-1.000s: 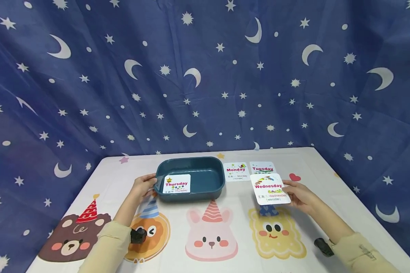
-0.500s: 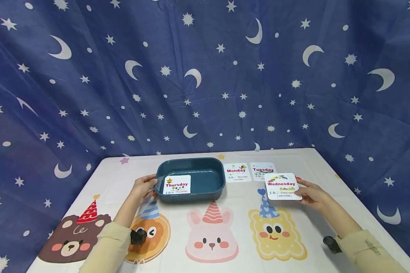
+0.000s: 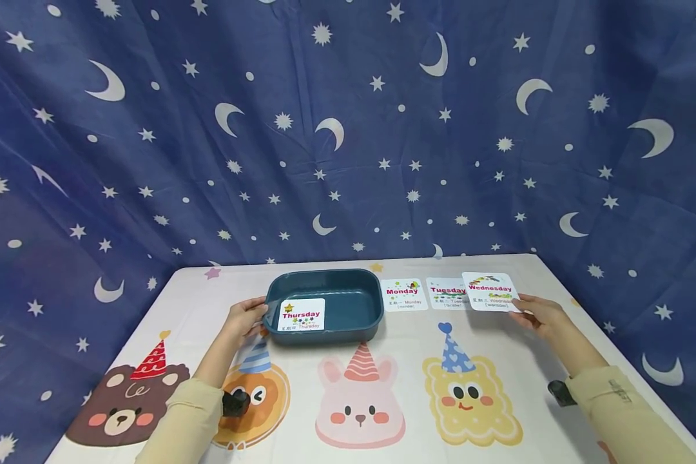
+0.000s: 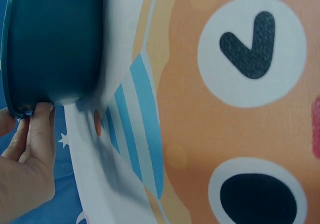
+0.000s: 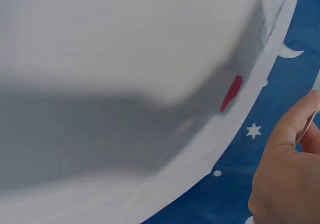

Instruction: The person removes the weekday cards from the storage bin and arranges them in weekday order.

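Observation:
My left hand [image 3: 245,319] grips the left end of a dark teal plastic basin [image 3: 352,308], thumb and fingers at its rim in the left wrist view. A "Thursday" card [image 3: 301,315] lies inside the basin at its left. With thumb and fingers my right hand [image 3: 542,314] pinches the right edge of a white "Wednesday" card [image 3: 490,292], which overlaps the right edge of the "Tuesday" card [image 3: 445,293] in the head view. Left of that is the "Monday" card [image 3: 403,294], beside the basin. Only a sliver of the held card shows in the right wrist view.
A white tablecloth [image 3: 383,361] with printed cartoon figures covers the table. Behind it hangs a blue curtain [image 3: 348,161] with moons and stars. The table's back edge runs just behind the row of cards.
My right hand has carried the "Wednesday" card to the right and farther back, so that more of the "Tuesday" card shows. My left hand has stayed on the basin.

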A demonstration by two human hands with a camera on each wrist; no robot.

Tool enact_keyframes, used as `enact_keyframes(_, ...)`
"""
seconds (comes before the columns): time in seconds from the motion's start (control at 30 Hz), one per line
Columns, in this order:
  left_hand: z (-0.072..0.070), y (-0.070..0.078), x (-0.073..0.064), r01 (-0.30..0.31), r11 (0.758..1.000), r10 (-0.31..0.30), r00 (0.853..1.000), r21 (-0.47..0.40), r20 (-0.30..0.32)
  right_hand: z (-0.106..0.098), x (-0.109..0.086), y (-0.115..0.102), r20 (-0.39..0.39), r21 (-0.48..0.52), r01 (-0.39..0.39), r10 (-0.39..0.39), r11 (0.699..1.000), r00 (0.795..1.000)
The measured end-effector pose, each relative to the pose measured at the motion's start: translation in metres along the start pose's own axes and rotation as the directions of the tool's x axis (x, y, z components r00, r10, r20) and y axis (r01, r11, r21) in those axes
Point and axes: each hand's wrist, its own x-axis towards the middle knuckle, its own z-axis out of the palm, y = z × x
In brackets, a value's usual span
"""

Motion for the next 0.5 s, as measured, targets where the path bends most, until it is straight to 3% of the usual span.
enact_keyframes(0.2,0.001,-0.001,0.001,0.011,1.0,-0.011,1.0,-0.002,-0.013,-0.005,0.008,-0.003,-0.061,0.002,0.016,-0.016,1.0,0.998)
enact_keyframes(0.5,0.002,0.001,0.001,0.021,1.0,-0.021,1.0,0.008,-0.018,-0.016,0.037,0.002,-0.187,-0.234,0.093,-0.139,0.968,0.972)
